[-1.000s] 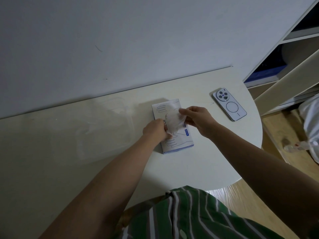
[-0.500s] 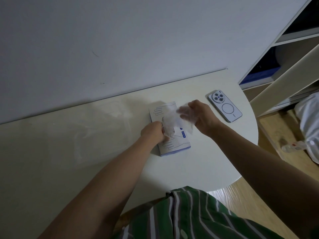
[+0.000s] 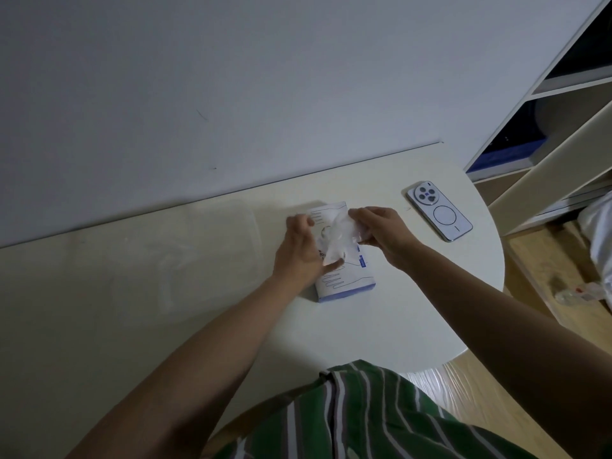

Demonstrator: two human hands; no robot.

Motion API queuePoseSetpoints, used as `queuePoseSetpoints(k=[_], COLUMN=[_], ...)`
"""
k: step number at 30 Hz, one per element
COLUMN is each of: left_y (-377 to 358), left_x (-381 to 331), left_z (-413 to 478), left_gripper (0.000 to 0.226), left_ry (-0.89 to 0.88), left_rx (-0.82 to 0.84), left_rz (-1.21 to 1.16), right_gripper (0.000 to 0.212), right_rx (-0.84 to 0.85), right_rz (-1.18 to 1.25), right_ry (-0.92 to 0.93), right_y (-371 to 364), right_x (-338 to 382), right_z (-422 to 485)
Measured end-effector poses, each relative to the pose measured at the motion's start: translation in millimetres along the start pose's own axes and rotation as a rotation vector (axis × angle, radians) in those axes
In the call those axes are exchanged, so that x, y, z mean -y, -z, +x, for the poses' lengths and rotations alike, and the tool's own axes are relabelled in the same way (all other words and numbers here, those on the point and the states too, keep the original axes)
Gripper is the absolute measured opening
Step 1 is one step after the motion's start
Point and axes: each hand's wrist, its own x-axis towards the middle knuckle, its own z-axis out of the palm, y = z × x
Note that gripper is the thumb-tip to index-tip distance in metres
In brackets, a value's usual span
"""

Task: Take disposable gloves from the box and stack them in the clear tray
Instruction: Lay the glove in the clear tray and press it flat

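I am reading over the glove box (image 3: 344, 283) and finding no word clear enough to make out. Its top is showing only blue line drawings of a hand, and a small blue tag (image 3: 362, 261) whose print is blurring away. The phone (image 3: 440, 212) is lying face down, showing a plain ring mark and no brand name I can read.

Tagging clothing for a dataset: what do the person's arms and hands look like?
Both forearms are bare, no sleeves in view. The left hand and right hand are ungloved, with no ring, watch or bracelet visible. A green shirt with pale stripes shows below.
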Motion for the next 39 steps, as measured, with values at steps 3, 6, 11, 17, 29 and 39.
queuePoseSetpoints(k=[3, 6, 11, 17, 29, 39], left_y=[8, 16, 34, 62, 109, 145], left_x=[-9, -21, 0, 23, 103, 157], left_z=[-7, -10, -6, -12, -47, -76], left_gripper=[0.087, 0.04, 0.018, 0.024, 0.019, 0.049], left_ry=[-0.267, -0.218, 0.098, 0.239, 0.372, 0.607], left_rx=[-0.182, -0.283, -0.368, -0.478, -0.17, -0.054], left_rz=[-0.127, -0.264, -0.54, -0.974, -1.246, -1.152], right_gripper=[0.028, 0.04, 0.043, 0.018, 0.06, 0.016], right_rx=[-0.015, 0.026, 0.056, 0.128, 0.291, 0.286], right_rz=[-0.019, -0.002, -0.063, -0.583, -0.139, -0.842], right_ry=[0.02, 0.026, -0.126, -0.124, 0.083, 0.466], right_y=[-11, -24, -36, -39, -127, -201], right_x=[5, 9, 0, -16, 51, 58], right_z=[1, 2, 1, 2, 9, 29])
